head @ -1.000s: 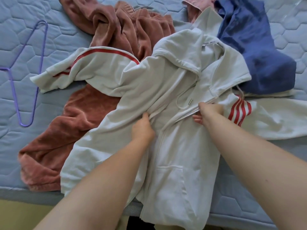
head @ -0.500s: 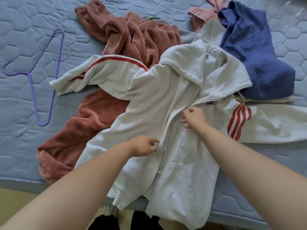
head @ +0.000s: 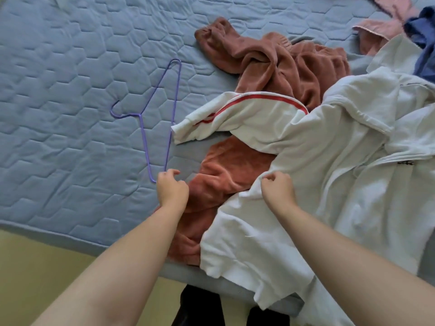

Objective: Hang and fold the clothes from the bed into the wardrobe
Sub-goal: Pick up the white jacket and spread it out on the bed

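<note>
The left hand (head: 173, 189) is no longer at the front opening of the white hoodie (head: 317, 161), where both hands were working one second ago. It now sits at the near corner of the purple hanger (head: 140, 115), with curled fingers over the wire. The frame does not show whether this grip has closed on the wire or only touches it. The hanger lies flat on the bed (head: 58, 114) in the same attitude as before, so it does not appear to be lifted yet. The right hand (head: 279, 188) has shifted from the zip area to the hoodie's near left edge. Its grip is closed, pinching a fold of white fabric. The head view has swung left to take in the hanger. Judgement: preparation of the hoodie has given way to fetching the hanger, so the hanging step for this garment is starting. The hoodie itself is spread face-up across the bed, with its hem over the near edge and one red-striped sleeve reaching toward the hanger. It partly covers a rust-brown garment (head: 277, 67). A blue garment (head: 423, 50) and a pink garment (head: 376, 31) lie at the far right. The wardrobe is not in view and no other container is visible. Every garment shown is on the bed, so nothing visible is stored yet.
</note>
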The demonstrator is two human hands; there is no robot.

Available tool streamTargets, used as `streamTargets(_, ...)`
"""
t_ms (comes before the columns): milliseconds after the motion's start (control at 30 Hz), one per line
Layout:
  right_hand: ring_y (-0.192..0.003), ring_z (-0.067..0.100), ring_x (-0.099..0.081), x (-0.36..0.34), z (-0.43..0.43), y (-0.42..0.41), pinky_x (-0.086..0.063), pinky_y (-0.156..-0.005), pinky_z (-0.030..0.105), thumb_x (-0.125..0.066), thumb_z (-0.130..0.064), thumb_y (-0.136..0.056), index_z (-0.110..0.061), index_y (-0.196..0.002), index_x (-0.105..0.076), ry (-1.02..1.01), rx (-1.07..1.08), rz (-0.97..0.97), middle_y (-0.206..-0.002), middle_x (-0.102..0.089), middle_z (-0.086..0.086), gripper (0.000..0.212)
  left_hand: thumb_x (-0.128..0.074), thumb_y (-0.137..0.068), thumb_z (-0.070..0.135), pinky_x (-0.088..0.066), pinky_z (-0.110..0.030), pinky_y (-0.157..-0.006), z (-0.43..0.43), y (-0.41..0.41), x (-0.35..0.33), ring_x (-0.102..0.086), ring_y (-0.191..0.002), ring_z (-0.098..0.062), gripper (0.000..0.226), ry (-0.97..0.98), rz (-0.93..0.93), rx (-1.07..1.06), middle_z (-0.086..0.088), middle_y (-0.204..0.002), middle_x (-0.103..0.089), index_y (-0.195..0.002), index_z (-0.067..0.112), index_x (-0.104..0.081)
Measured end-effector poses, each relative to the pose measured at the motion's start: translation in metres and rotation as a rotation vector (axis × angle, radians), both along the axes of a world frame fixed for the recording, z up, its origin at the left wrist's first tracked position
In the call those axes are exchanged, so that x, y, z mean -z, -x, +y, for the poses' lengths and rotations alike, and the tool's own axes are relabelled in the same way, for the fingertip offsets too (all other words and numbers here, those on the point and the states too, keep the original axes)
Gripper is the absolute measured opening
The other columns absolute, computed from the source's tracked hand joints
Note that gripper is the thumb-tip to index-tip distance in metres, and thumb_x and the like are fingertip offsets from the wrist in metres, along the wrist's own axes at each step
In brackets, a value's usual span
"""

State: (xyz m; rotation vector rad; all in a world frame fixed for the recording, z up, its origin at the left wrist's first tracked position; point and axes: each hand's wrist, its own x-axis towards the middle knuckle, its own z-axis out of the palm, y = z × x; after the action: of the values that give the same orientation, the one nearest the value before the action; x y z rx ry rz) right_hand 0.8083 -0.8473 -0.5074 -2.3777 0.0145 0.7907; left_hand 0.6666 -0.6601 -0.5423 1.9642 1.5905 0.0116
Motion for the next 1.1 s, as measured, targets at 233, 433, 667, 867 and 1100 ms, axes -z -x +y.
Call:
streamTargets(233, -0.106, 0.030, -0.055, 0.014, 0.083, 0.057, -0.042, -0.093, 0.032, -0.050, -0.012, -0.087, -0.005, -0.102, -0.065, 0.061, -0.124, 0.032, -0.119, -0.052, 0.015, 0.023, -0.054, -0.087, 0.007, -0.046, -0.036, -0.094, 0.078, 0.032, 0.038, -0.056, -0.110, -0.034, 0.045, 0.355, -0.120, -0.468, -0.019, -0.124, -0.055, -0.131, 0.006, -0.042)
streamTargets(433, -0.108, 0.027, -0.056, 0.018, 0.137, 0.078, -0.043, -0.096, 0.034, -0.052, -0.015, -0.086, -0.010, -0.101, -0.067, 0.058, -0.148, 0.035, -0.115, -0.060, 0.013, 0.022, -0.043, -0.096, 0.002, -0.036, -0.014, -0.033, 0.104, 0.026, 0.040, -0.049, -0.044, -0.008, 0.029, 0.557, -0.372, -0.436, -0.004, -0.061, -0.047, -0.073, 0.019, -0.049)
streamTargets(667, -0.119, 0.021, -0.052, -0.003, 0.189, 0.083, -0.038, -0.106, 0.041, -0.067, -0.043, -0.084, -0.012, -0.132, -0.046, -0.216, 0.046, 0.307, -0.131, -0.053, 0.007, 0.061, -0.052, -0.090, -0.006, -0.055, -0.028, -0.050, 0.081, 0.068, -0.019, -0.058, -0.046, -0.008, 0.028, 0.385, -0.522, -0.111, -0.002, -0.053, -0.054, -0.069, 0.012, -0.053)
streamTargets(867, -0.127, 0.025, -0.041, -0.036, 0.217, 0.073, -0.036, -0.103, 0.050, -0.075, -0.055, -0.070, -0.021, -0.149, -0.016, -0.388, 0.220, 0.597, -0.142, -0.035, -0.003, 0.105, -0.061, -0.084, 0.001, -0.043, -0.039, -0.066, 0.078, 0.093, -0.058, -0.060, -0.069, -0.033, 0.005, 0.083, -0.391, 0.443, -0.013, -0.070, -0.065, -0.079, 0.003, -0.062)
streamTargets(1100, -0.123, 0.030, -0.046, -0.050, 0.194, 0.058, -0.041, -0.104, 0.049, -0.078, -0.043, -0.069, -0.020, -0.150, 0.006, -0.352, 0.490, 0.337, -0.146, -0.034, 0.014, 0.118, -0.062, -0.083, 0.005, -0.040, -0.032, -0.067, 0.056, 0.067, -0.080, -0.063, -0.074, -0.032, 0.007, -0.062, -0.452, 0.661, -0.012, -0.078, -0.068, -0.088, 0.003, -0.067)
